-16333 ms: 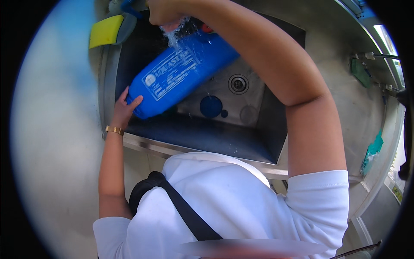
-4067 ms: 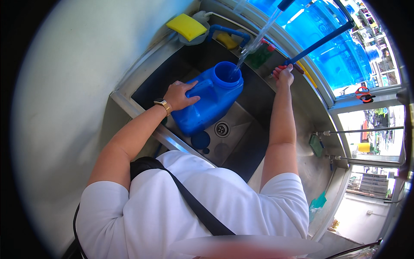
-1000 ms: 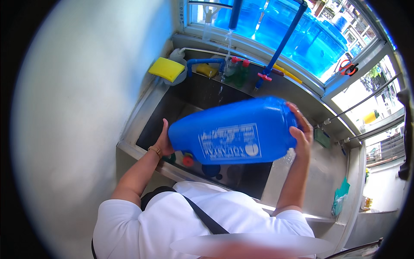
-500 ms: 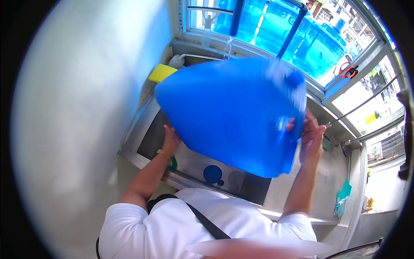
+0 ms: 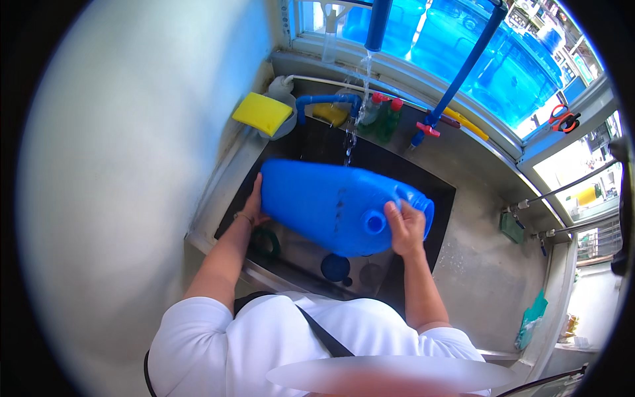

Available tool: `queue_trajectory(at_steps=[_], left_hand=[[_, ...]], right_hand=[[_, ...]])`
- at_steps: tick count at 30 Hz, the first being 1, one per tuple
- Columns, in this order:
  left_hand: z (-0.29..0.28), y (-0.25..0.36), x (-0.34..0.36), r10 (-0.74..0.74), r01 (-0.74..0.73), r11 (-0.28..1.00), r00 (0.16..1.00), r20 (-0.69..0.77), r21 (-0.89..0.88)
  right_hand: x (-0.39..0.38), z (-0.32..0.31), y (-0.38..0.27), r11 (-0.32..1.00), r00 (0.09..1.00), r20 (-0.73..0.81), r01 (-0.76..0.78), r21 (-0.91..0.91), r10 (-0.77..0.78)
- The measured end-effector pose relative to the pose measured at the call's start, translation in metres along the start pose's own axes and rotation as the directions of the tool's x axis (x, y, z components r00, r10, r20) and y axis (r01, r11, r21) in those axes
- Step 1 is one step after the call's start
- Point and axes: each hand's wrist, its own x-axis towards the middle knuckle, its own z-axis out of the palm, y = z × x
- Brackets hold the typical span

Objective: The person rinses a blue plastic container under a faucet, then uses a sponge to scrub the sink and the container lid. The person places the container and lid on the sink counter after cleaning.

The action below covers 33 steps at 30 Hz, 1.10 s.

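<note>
A blue plastic water jug [image 5: 304, 202] lies on its side across the sink, held between my two hands. My left hand [image 5: 254, 202] supports its left end, the fingers partly hidden behind and under it. At the right end, my right hand [image 5: 407, 228] is closed round the handle, thumb on top, beside the round spout [image 5: 374, 221]. Water [image 5: 349, 142] runs from a blue pipe [image 5: 378, 30] down to the jug's far edge; whether it strikes the jug I cannot tell. Below the jug, a dark blue round piece [image 5: 335, 267] shows in the sink [image 5: 433, 205].
A yellow sponge [image 5: 263, 114] rests at the back left beside a curved blue pipe [image 5: 324, 99]. Green bottles with red caps [image 5: 390, 119] and a red-handled valve [image 5: 428, 130] line the back. Scissors [image 5: 563, 119] hang by the window. A steel counter [image 5: 489, 245] extends right.
The jug has come down from close before the camera and turned, so its spout now faces me. Both hands moved with it, the right one leftward. The back of the sink is uncovered.
</note>
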Motion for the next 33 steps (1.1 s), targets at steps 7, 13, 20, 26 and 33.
queue_trajectory(at_steps=[7,13,20,26,33], left_hand=[[0.006,-0.034,0.011,-0.187,0.181,0.982,0.972,0.144,0.054],[0.007,-0.008,0.011,-0.144,0.135,0.955,0.990,0.014,0.262],[0.024,0.023,-0.061,0.447,-0.147,0.663,0.865,-0.230,0.734],[0.050,0.068,-0.097,0.831,-0.692,0.456,0.556,0.010,0.560],[0.079,0.063,-0.130,0.808,-0.585,0.423,0.589,0.004,0.692]], right_hand=[[0.008,0.013,-0.009,0.975,0.993,-0.104,0.039,-0.218,-0.063],[0.004,0.000,0.045,0.906,0.921,-0.062,-0.365,0.213,0.385],[-0.041,0.001,0.145,0.677,0.808,-0.250,-0.230,0.699,0.533],[-0.052,-0.016,0.161,0.238,0.934,0.063,-0.155,0.959,0.352],[-0.066,-0.006,0.159,0.186,0.825,0.197,-0.340,0.922,0.530]])
